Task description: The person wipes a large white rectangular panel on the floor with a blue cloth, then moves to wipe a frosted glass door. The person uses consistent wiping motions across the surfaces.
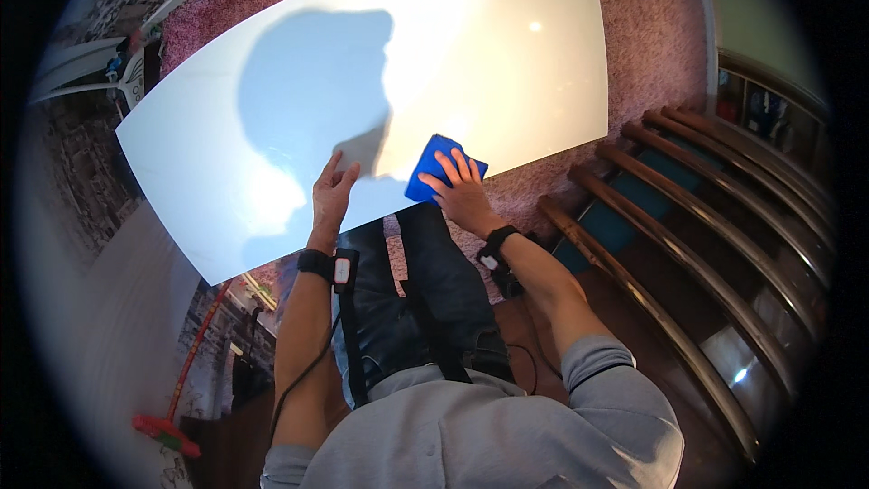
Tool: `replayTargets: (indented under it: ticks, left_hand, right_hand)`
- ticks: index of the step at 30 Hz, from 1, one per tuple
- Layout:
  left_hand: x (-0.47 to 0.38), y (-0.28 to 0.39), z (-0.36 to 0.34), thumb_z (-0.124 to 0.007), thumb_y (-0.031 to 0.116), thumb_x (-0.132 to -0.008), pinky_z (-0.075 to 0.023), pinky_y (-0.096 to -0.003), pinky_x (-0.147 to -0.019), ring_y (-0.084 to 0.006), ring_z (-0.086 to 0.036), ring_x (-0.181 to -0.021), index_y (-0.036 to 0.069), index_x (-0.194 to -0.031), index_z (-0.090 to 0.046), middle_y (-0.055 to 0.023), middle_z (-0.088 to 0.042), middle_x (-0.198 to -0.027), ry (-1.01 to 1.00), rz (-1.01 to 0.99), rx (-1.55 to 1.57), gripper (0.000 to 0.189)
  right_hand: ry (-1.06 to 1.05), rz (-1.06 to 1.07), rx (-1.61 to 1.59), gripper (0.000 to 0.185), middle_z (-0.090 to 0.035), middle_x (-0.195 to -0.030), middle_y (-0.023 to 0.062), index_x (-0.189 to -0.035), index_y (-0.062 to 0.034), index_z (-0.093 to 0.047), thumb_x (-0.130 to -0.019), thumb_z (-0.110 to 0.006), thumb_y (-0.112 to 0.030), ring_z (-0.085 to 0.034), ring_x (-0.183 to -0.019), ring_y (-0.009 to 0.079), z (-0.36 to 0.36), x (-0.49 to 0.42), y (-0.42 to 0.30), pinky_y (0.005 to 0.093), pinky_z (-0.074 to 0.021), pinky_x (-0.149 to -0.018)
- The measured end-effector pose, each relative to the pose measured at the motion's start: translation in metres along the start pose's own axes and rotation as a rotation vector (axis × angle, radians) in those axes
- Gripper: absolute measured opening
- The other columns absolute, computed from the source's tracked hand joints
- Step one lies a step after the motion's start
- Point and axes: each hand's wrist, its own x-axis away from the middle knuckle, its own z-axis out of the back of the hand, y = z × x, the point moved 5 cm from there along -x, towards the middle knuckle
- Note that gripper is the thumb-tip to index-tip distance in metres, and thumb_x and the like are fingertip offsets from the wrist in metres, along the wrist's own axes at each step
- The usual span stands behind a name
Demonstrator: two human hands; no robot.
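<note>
A glossy white tabletop (557,88) lies before me, with a large shadow across its left half and bright glare beside it. My right hand (465,193) is spread over a folded blue cloth (431,163) at the table's near edge, fingers on its upper face. To the left, my left hand (331,197) holds nothing; its thumb and fingers are apart. It is over the near edge of the tabletop, and I cannot tell whether it touches the surface.
Pink shaggy carpet (655,34) surrounds the table. Curved wooden bars (679,258) run along the right. A red-handled broom (197,346) leans at the lower left. A white slotted object (132,81) is near the table's left corner. Black cables (305,367) run along my arms.
</note>
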Motion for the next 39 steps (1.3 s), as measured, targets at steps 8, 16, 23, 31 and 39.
replayTargets:
  ticks: [8,16,23,31,39]
  left_hand:
    - [0.001,0.002,-0.004,-0.081,0.038,-0.099,-0.0548,-0.0313,-0.088,-0.0143,-0.069,-0.094,0.007,-0.157,-0.059,-0.0087,-0.078,-0.101,0.025,-0.016,-0.048,0.069]
    - [-0.007,0.005,-0.027,-0.083,0.046,-0.095,-0.0558,-0.0448,-0.101,-0.0395,-0.068,-0.122,-0.003,-0.150,-0.060,-0.0304,-0.066,-0.132,0.025,-0.174,-0.282,0.076]
    - [-0.008,0.030,-0.089,-0.081,0.060,-0.093,-0.0456,-0.0493,-0.117,-0.0426,-0.051,-0.142,-0.004,-0.150,-0.061,-0.0282,-0.050,-0.151,0.152,-0.151,-0.413,0.088]
    - [-0.012,0.061,-0.148,-0.079,0.066,-0.091,-0.0390,-0.0501,-0.124,-0.0448,-0.039,-0.153,-0.001,-0.160,-0.051,-0.0267,-0.031,-0.168,0.164,-0.077,-0.318,0.100]
    - [0.005,0.070,-0.144,-0.079,0.060,-0.093,-0.0299,-0.0451,-0.131,-0.0355,-0.027,-0.164,0.005,-0.167,-0.042,-0.0201,-0.030,-0.177,0.100,0.000,-0.077,0.099]
  right_hand:
    - [-0.038,-0.199,-0.058,0.067,-0.028,-0.173,0.0248,-0.157,-0.0271,-0.055,-0.094,-0.077,-0.027,-0.023,-0.157,0.0573,0.050,-0.016,0.064,0.0645,-0.0291,-0.125]
    - [0.009,0.029,-0.053,0.062,-0.037,-0.169,0.0178,-0.152,-0.0305,-0.057,-0.094,-0.077,-0.026,-0.025,-0.159,0.0506,0.020,-0.075,0.003,0.0718,-0.0268,-0.122]
    - [-0.167,0.265,-0.006,0.056,-0.044,-0.168,0.0079,-0.145,-0.0339,-0.067,-0.091,-0.080,-0.028,-0.032,-0.160,0.0375,0.067,-0.056,0.097,0.0612,-0.0281,-0.128]
    - [0.160,-0.013,-0.047,0.058,-0.034,-0.171,0.0184,-0.150,-0.0261,-0.060,-0.094,-0.076,-0.023,-0.025,-0.158,0.0513,0.076,-0.133,0.110,0.0742,-0.0258,-0.121]
    - [-0.216,0.486,-0.014,0.052,-0.037,-0.173,0.0055,-0.145,-0.0313,-0.063,-0.096,-0.078,-0.024,-0.028,-0.162,0.0378,0.077,-0.097,0.116,0.0665,-0.0281,-0.127]
